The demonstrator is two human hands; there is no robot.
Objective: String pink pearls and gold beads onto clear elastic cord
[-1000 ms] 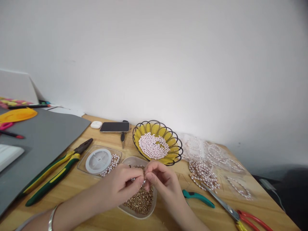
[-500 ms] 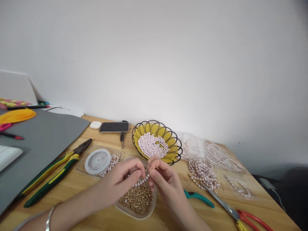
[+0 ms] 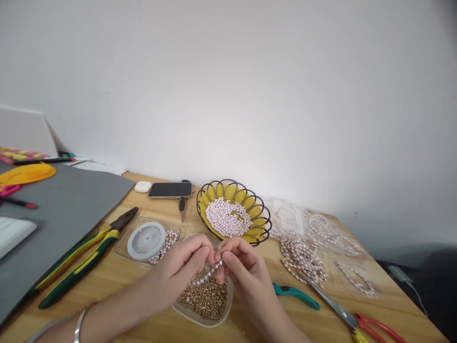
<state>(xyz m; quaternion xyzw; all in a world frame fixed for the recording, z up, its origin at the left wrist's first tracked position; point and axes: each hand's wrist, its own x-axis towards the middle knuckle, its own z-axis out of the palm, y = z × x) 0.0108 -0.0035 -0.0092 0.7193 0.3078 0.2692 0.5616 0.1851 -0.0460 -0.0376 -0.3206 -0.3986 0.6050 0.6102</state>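
Observation:
A short string of pearly beads (image 3: 206,277) hangs in a curve between my two hands. My left hand (image 3: 189,264) pinches near one end of it, thumb and forefinger together. With thumb and fingertips closed, my right hand (image 3: 243,267) grips the other end; the exact spot held is hidden by the fingers. Both hands are over a white dish (image 3: 210,325) of small gold beads (image 3: 205,299). Just behind them stands a yellow basket with black wire loops (image 3: 262,224), holding pale pink beads (image 3: 228,216).
Left are green-yellow pliers (image 3: 85,259) and a clear tray with a white spool (image 3: 146,240). A phone (image 3: 170,190), earbud case (image 3: 143,186) and key (image 3: 182,207) lie behind. Right are beaded strands (image 3: 305,259), plastic bags (image 3: 321,228), red-handled scissors (image 3: 344,312) and a teal-handled tool (image 3: 300,296).
My fingertips have drawn closer together on the bead string, and its curve shows more clearly below them. The whole view has shifted very slightly.

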